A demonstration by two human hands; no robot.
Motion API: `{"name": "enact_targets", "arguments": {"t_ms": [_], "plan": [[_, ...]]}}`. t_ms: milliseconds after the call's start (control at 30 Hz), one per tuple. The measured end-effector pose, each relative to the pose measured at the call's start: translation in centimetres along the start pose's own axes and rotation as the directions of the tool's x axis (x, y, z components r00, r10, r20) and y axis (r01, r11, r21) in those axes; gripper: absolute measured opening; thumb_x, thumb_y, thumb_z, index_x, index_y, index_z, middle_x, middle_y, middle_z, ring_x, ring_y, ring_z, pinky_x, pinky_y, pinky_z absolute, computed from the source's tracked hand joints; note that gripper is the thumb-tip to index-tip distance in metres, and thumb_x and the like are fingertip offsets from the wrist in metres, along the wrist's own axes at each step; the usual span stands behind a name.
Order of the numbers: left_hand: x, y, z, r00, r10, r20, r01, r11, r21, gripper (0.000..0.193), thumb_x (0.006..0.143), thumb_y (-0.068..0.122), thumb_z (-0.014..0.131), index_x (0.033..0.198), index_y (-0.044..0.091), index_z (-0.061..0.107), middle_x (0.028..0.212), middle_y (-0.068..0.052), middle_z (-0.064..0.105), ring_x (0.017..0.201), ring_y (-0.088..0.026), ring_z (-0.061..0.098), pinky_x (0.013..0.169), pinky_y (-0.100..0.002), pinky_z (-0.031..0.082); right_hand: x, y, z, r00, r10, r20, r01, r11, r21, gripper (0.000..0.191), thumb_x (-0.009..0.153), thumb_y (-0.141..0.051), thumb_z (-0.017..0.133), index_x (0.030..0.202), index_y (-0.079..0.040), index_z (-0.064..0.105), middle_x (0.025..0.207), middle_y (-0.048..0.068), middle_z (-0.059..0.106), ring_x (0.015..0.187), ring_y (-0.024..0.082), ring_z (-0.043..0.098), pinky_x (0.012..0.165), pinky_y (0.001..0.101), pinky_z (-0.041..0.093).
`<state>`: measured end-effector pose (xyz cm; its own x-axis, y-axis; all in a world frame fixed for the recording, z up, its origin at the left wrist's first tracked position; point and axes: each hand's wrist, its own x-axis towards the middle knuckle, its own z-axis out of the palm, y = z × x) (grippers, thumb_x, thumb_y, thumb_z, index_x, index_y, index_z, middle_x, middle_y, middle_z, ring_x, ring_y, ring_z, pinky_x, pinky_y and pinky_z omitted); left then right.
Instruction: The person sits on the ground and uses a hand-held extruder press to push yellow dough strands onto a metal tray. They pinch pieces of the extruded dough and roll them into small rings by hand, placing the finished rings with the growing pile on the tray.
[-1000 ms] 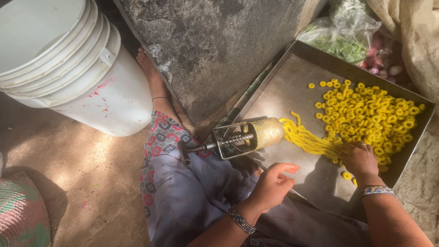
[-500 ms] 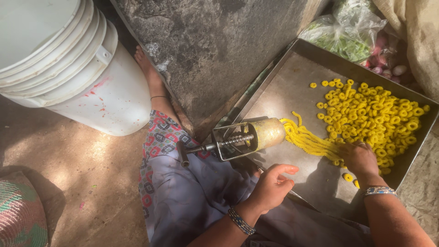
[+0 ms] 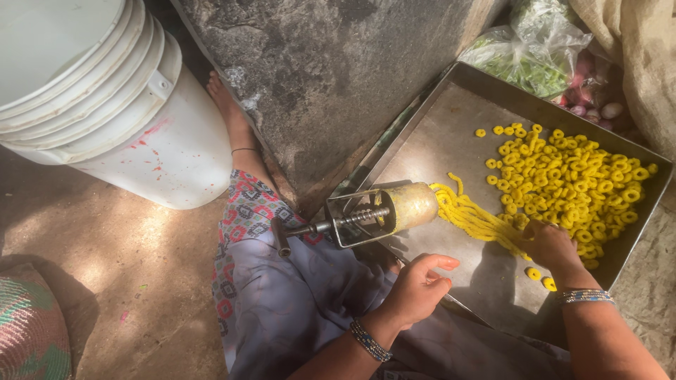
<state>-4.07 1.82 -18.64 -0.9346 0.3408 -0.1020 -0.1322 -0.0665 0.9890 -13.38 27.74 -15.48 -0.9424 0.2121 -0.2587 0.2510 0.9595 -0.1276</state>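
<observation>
**Pressing dough onto the tray**

Looking down, I see the dough press [image 3: 384,211] lying on its side at the near-left rim of the metal tray [image 3: 451,134]. Its long axis runs left to right: the screw handle points left over my lap, the brass-coloured barrel points right into the tray. The frame around the screw is dull steel, the barrel smooth and round.

From the barrel's mouth a bundle of yellow dough strands [image 3: 475,218] trails right and slightly toward me, soft and ropey. My right hand [image 3: 549,245] sits at their far end, fingers curled and closed on the strands. My left hand [image 3: 417,287] hovers below the press, loosely curled, thumb and forefinger extended, holding nothing that I can make out.

Small yellow dough rings [image 3: 570,176] crowd the tray's right half. A white plastic bucket [image 3: 134,119] and a rough stone slab [image 3: 331,77] stand beyond.
</observation>
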Motion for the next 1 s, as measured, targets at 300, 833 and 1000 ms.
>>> {"name": "enact_targets", "arguments": {"t_ms": [300,833,1000], "plan": [[-0.9,0.9,0.7,1.000,0.007,0.022,-0.006,1.000,-0.009,0.035,0.091,0.003,0.061,0.125,0.005,0.067,0.122,-0.004,0.067,0.094,-0.011,0.061,0.083,-0.027,0.054,-1.1,-0.2,-2.1,0.937,-0.070,-0.342,0.169,0.948,0.268,0.027,0.102,-0.033,0.060,0.117,-0.017,0.076,0.110,0.019,0.075,0.105,0.039,0.072,0.096,0.0496,0.057],[-0.3,-0.9,0.1,1.000,-0.001,0.024,0.001,1.000,0.012,0.033,0.091,0.002,0.061,0.124,0.004,0.067,0.123,-0.005,0.067,0.097,-0.012,0.063,0.086,-0.027,0.053,-1.0,-1.0,-0.2,0.863,-0.207,-0.461,0.281,0.955,0.097,0.017,0.102,-0.029,0.067,0.109,-0.014,0.072,0.094,0.011,0.076,0.092,0.031,0.073,0.089,0.0431,0.057],[-0.4,0.2,0.2,0.995,0.071,-0.066,-0.075,0.996,-0.057,0.037,0.091,0.001,0.060,0.127,0.004,0.065,0.124,-0.008,0.067,0.099,-0.014,0.062,0.086,-0.029,0.055,-3.5,-2.5,-5.0,0.737,-0.283,-0.614,0.454,0.880,0.139,0.025,0.089,-0.017,0.077,0.113,-0.009,0.074,0.103,0.014,0.075,0.094,0.033,0.072,0.085,0.0411,0.056]]}}
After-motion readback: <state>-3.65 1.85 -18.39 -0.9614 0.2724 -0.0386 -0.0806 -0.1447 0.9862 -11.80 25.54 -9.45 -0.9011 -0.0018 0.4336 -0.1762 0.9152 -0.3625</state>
